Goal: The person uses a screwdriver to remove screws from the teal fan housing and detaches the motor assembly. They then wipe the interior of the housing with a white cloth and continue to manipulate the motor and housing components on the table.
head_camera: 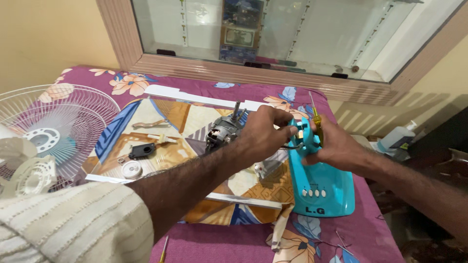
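A turquoise fan base with a row of white buttons lies on the purple flowered cloth. My right hand grips its upper neck and also holds a yellow-handled screwdriver upright. My left hand reaches across, fingers pinched at a dark wire by the neck of the base. Just behind my left hand sits the bare grey fan motor with its shaft pointing up.
A white fan grille and a white plastic housing lie at the left. A patterned board carries a black part, a white round cap and small pieces. A white bottle stands at the right. A mirror frame leans behind.
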`<move>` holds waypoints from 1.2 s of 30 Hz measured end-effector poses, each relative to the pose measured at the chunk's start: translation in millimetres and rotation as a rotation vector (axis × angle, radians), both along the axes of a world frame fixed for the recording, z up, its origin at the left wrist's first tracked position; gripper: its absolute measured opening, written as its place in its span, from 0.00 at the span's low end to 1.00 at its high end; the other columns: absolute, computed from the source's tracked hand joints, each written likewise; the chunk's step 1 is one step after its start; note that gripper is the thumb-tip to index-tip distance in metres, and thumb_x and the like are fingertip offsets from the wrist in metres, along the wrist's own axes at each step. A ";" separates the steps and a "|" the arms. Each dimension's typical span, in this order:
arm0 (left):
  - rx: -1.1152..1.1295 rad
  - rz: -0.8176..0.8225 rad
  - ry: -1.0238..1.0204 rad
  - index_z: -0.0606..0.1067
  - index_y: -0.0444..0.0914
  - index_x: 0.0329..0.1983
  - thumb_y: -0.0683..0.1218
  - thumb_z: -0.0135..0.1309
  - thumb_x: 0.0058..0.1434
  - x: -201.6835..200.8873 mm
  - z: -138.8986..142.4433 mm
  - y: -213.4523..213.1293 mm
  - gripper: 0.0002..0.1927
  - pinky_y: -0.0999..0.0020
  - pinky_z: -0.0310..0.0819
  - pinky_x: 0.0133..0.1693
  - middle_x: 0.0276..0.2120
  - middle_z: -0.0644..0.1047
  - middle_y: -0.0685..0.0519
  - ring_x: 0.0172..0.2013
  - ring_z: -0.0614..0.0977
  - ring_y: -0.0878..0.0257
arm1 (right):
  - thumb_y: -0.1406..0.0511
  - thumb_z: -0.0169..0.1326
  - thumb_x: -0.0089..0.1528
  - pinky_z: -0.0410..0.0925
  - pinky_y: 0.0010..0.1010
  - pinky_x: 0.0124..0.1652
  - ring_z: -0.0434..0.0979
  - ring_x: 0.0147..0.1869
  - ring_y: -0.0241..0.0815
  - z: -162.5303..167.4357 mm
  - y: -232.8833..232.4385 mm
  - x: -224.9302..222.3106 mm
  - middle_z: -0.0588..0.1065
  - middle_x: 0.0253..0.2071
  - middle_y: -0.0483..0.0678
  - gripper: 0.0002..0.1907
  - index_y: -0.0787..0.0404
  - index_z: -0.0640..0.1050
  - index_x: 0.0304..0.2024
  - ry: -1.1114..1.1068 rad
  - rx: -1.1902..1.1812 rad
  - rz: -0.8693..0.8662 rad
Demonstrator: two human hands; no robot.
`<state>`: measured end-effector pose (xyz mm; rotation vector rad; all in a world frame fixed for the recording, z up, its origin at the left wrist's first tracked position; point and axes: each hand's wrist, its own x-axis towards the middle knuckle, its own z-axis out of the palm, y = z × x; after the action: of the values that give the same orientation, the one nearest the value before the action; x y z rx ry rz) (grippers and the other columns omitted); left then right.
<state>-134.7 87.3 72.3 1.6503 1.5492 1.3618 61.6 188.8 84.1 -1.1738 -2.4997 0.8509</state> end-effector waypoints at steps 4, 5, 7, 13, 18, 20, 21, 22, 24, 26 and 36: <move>-0.164 -0.112 -0.352 0.76 0.30 0.55 0.43 0.61 0.56 8.9 -0.1 12.7 0.23 0.63 0.85 0.43 0.43 0.84 0.44 0.40 0.87 0.58 | 0.67 0.64 0.49 0.67 0.41 0.54 0.73 0.51 0.40 5.1 8.4 12.6 0.73 0.45 0.46 0.30 0.58 0.69 0.52 0.380 -0.527 -0.011; -0.184 -0.133 -0.381 0.76 0.30 0.55 0.42 0.60 0.56 9.4 0.3 15.2 0.24 0.63 0.85 0.43 0.43 0.84 0.43 0.40 0.87 0.58 | 0.66 0.61 0.51 0.67 0.43 0.54 0.72 0.51 0.40 8.6 7.8 14.5 0.72 0.46 0.46 0.27 0.59 0.69 0.52 0.560 -0.733 0.016; -0.224 -0.176 -0.437 0.76 0.29 0.57 0.41 0.59 0.55 9.6 0.8 18.4 0.25 0.64 0.84 0.42 0.43 0.84 0.42 0.39 0.86 0.57 | 0.60 0.57 0.56 0.67 0.41 0.54 0.74 0.50 0.40 16.9 1.8 19.2 0.75 0.46 0.48 0.20 0.61 0.74 0.48 0.589 -0.825 0.005; -0.298 -0.246 -0.587 0.77 0.26 0.58 0.43 0.56 0.56 5.0 -3.0 19.5 0.26 0.66 0.84 0.44 0.46 0.83 0.42 0.41 0.85 0.57 | 0.55 0.53 0.61 0.65 0.39 0.52 0.72 0.49 0.35 30.6 -13.8 6.8 0.75 0.43 0.42 0.15 0.57 0.78 0.44 0.448 -0.712 -0.067; -0.308 -0.222 -0.689 0.71 0.22 0.60 0.41 0.57 0.55 3.1 -7.5 21.0 0.30 0.62 0.87 0.43 0.47 0.77 0.41 0.45 0.84 0.54 | 0.55 0.54 0.61 0.66 0.40 0.49 0.72 0.47 0.32 28.8 -13.6 -0.5 0.74 0.41 0.39 0.13 0.55 0.76 0.43 0.361 -0.584 -0.077; -0.320 -0.227 -0.757 0.69 0.22 0.62 0.41 0.57 0.56 1.5 -10.4 18.6 0.30 0.64 0.87 0.42 0.46 0.77 0.41 0.45 0.84 0.53 | 0.55 0.54 0.62 0.66 0.41 0.49 0.73 0.47 0.32 26.4 -14.2 -2.8 0.73 0.41 0.40 0.13 0.54 0.72 0.41 0.362 -0.572 -0.107; -0.345 -0.228 -0.786 0.69 0.24 0.62 0.41 0.57 0.57 1.0 -11.7 17.2 0.30 0.65 0.86 0.41 0.45 0.78 0.41 0.44 0.84 0.53 | 0.55 0.54 0.62 0.66 0.40 0.50 0.73 0.47 0.31 25.3 -14.7 -3.5 0.73 0.41 0.39 0.13 0.54 0.73 0.41 0.341 -0.556 -0.107; -0.371 -0.232 -0.813 0.68 0.26 0.63 0.41 0.57 0.57 1.4 -12.3 16.9 0.30 0.67 0.85 0.41 0.45 0.79 0.41 0.44 0.84 0.53 | 0.54 0.53 0.62 0.67 0.40 0.50 0.73 0.47 0.31 24.3 -15.8 -3.4 0.73 0.41 0.39 0.13 0.54 0.73 0.41 0.322 -0.539 -0.111; -0.366 -0.243 -0.840 0.69 0.25 0.63 0.40 0.58 0.58 2.5 -13.1 17.1 0.29 0.65 0.87 0.42 0.46 0.78 0.42 0.43 0.84 0.56 | 0.55 0.53 0.62 0.67 0.41 0.50 0.73 0.46 0.31 23.3 -17.5 -2.2 0.73 0.40 0.39 0.12 0.54 0.74 0.41 0.330 -0.534 -0.121; -0.384 -0.255 -0.857 0.71 0.28 0.62 0.39 0.58 0.59 3.5 -13.6 19.4 0.27 0.64 0.87 0.41 0.46 0.79 0.44 0.41 0.84 0.57 | 0.56 0.52 0.62 0.68 0.43 0.50 0.73 0.45 0.33 21.3 -17.6 -4.0 0.72 0.40 0.39 0.11 0.55 0.73 0.41 0.382 -0.558 -0.121; -0.347 -0.360 -0.932 0.79 0.32 0.51 0.38 0.60 0.58 7.9 -18.0 31.5 0.17 0.61 0.87 0.39 0.41 0.81 0.44 0.37 0.86 0.52 | 0.67 0.52 0.61 0.75 0.46 0.50 0.76 0.50 0.38 19.2 -22.0 -7.1 0.72 0.49 0.47 0.07 0.60 0.68 0.39 0.618 -0.651 -0.096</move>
<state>-126.8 118.8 54.3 0.8103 0.8156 1.2801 54.4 166.8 103.3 -0.9627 -1.6941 1.7566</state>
